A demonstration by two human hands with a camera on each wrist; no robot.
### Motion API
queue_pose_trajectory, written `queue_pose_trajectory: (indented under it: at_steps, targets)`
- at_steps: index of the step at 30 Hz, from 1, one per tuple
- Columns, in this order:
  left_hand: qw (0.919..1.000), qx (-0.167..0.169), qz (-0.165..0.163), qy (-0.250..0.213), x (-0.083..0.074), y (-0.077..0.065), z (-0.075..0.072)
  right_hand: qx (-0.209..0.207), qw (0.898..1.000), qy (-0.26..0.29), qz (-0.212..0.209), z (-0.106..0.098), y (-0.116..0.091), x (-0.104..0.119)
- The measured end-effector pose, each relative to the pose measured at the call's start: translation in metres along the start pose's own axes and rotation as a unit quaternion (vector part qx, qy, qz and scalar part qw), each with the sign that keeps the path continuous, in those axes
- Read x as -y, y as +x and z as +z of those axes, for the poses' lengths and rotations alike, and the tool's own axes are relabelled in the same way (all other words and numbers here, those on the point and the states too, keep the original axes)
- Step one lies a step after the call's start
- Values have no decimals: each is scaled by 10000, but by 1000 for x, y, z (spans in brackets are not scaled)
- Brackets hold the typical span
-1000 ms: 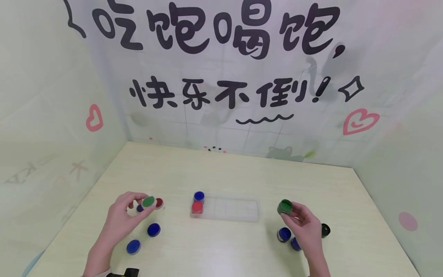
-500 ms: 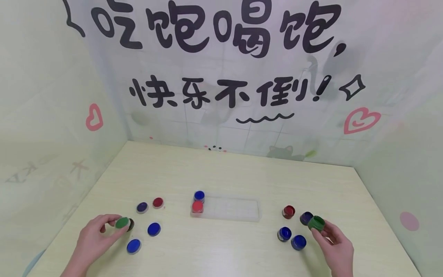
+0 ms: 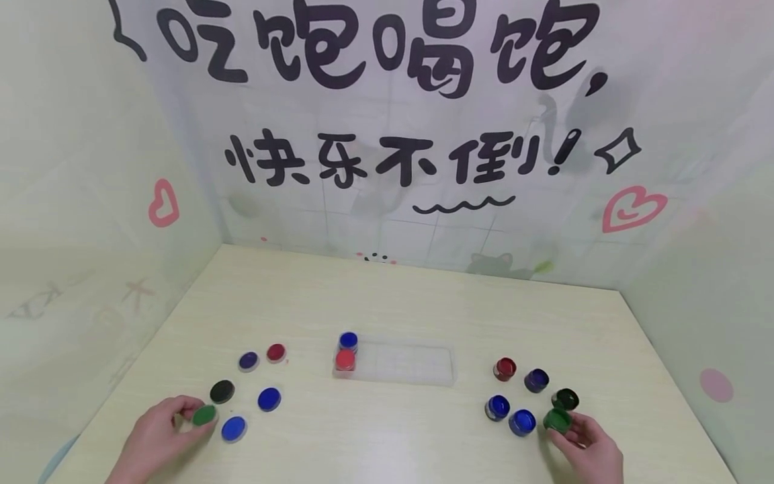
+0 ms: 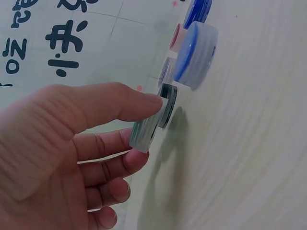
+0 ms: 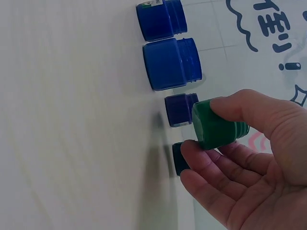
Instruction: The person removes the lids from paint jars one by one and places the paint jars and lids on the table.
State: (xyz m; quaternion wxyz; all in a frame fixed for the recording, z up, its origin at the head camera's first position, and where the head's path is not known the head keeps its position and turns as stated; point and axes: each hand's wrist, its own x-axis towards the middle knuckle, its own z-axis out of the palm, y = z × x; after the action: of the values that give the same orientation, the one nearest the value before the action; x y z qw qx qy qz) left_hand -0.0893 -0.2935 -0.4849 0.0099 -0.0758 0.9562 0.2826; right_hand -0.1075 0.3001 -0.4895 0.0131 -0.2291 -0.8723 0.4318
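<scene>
Between thumb and fingers, my left hand (image 3: 158, 430) pinches a green-topped paint jar lid (image 3: 204, 415) just off the tabletop. A black lid (image 3: 222, 391) and a blue lid (image 3: 234, 429) lie close by. On the other side, my right hand (image 3: 589, 449) grips an uncapped green paint jar (image 3: 557, 421) by its sides. In the right wrist view this green jar (image 5: 216, 124) is held slightly above the table, its shadow falling below. Near it stand an open black paint jar (image 3: 565, 399) and a blue paint jar (image 3: 523, 422).
A clear plastic tray (image 3: 417, 363) lies mid-table, with a capped blue jar (image 3: 348, 341) and a red one (image 3: 345, 360) at its left end. Purple (image 3: 248, 361), red (image 3: 276, 353) and blue lids (image 3: 269, 399) lie left; open red (image 3: 504, 369), purple (image 3: 536, 380) and blue jars (image 3: 498, 407) stand right.
My hands have moved apart and down toward the table, the left carrying the green lid leftward, the right carrying the green jar rightward. The black lid and black jar have come into full view.
</scene>
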Motion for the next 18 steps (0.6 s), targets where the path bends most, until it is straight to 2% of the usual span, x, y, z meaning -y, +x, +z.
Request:
queue_pose_trajectory:
  at_steps: [4,9,18]
  targets:
    - [9996,217,-191,-22,1,1,1,153,9999,-49,63,4,2,-6]
    - [9980,455,-435,-94,1,3,3,227,9994,-236,-139,5,3,-10]
    - [9966,569,-581,-137,2,4,5,493,9974,-519,-9,6,7,-15]
